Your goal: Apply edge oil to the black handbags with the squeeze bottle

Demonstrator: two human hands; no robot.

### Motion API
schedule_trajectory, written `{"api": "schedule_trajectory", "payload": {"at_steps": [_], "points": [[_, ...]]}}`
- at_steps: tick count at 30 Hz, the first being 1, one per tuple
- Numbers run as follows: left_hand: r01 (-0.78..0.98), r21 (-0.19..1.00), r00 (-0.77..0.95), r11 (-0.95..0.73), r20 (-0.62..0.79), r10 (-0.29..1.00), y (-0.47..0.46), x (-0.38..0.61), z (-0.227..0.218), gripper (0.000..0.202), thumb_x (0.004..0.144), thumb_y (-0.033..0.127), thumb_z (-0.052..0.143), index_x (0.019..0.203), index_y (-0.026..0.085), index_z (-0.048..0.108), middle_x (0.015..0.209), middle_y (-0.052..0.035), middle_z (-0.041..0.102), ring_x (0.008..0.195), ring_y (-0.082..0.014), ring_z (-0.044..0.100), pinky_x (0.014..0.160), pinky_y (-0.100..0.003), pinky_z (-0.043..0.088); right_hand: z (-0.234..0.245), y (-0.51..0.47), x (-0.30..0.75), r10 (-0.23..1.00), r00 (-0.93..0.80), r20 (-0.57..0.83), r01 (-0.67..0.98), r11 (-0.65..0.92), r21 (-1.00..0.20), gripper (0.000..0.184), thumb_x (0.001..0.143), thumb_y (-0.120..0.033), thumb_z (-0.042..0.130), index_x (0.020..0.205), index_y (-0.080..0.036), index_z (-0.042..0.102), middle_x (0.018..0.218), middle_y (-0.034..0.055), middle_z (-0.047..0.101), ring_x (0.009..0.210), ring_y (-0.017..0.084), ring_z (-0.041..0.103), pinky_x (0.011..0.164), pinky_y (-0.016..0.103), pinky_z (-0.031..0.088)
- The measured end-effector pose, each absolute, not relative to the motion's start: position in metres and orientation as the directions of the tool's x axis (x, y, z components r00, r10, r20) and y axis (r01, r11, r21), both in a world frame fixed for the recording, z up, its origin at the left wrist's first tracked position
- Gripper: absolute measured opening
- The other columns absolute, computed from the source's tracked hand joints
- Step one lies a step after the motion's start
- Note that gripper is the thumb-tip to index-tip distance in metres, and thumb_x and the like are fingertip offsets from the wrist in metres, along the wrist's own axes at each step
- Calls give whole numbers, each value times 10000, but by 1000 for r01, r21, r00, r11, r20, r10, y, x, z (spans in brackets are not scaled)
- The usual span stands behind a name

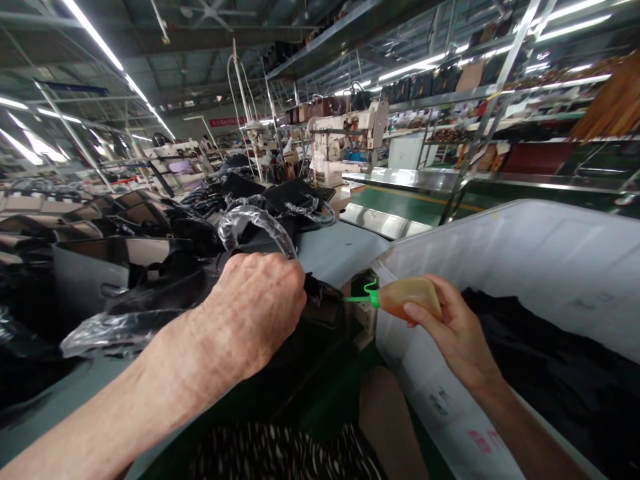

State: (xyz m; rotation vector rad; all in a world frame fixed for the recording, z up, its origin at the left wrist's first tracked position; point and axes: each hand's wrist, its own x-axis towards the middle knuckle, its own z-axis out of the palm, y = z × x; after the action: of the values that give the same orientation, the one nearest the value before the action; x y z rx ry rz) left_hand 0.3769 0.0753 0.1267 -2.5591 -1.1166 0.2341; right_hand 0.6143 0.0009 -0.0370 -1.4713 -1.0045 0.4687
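Observation:
My right hand point(453, 327) is wrapped round a squeeze bottle point(407, 298) of amber liquid, held sideways with its thin green nozzle pointing left. The nozzle tip is close to the edge of a dark piece point(323, 303) that sticks out beyond my left hand point(257, 307). My left hand is closed in a fist on this dark piece, which seems part of a black bag; its fingers are hidden behind the back of the hand. A bag handle point(255, 223) wrapped in clear plastic arches up just behind my left hand.
Black bags point(95, 267) and plastic wrapping pile up on the grey table point(345, 243) to the left. A large white bin point(525, 247) with black material point(545, 360) inside stands at the right. Sewing machines point(345, 137) and a metal rack point(480, 133) are farther back.

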Motion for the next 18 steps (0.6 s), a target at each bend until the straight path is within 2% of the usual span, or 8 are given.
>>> {"api": "schedule_trajectory", "payload": {"at_steps": [5,8,11,15,18], "points": [[677,-348,681,-648,-38,732,63,373,121,204,782,129,478,702,186,656,671,-58,621,560,-233,608,499,-313,429,-38,-2,616,797,525,299,361,110,-926,553,738,-498,731,1177,-229,528,1070,40,593,946,251,572,853,375,471],[668,-341,689,-661,-51,723,56,371,118,176,758,104,485,712,186,634,686,-47,616,564,-221,601,505,-310,439,-37,-4,616,813,513,276,346,99,-933,558,745,-504,721,1187,-232,518,1062,47,600,904,254,591,786,376,501],[681,-337,690,-651,-4,724,53,369,114,161,762,106,482,704,177,614,690,-50,607,575,-214,603,509,-302,446,-35,-6,614,821,509,257,331,89,-939,554,749,-517,712,1182,-231,517,1043,53,608,868,256,603,700,356,521],[681,-339,696,-649,23,717,50,368,112,150,774,112,472,702,163,594,690,-63,593,635,-234,621,538,-311,468,-35,-8,615,818,516,256,335,82,-938,540,740,-507,725,1168,-241,530,1039,46,611,885,258,601,740,365,513],[692,-321,682,-647,-3,731,47,366,111,124,773,130,486,715,160,591,708,-65,591,658,-230,618,556,-306,472,-37,-8,615,828,505,246,329,78,-941,537,747,-498,724,1180,-249,528,1051,44,606,892,261,600,715,358,521]]}}
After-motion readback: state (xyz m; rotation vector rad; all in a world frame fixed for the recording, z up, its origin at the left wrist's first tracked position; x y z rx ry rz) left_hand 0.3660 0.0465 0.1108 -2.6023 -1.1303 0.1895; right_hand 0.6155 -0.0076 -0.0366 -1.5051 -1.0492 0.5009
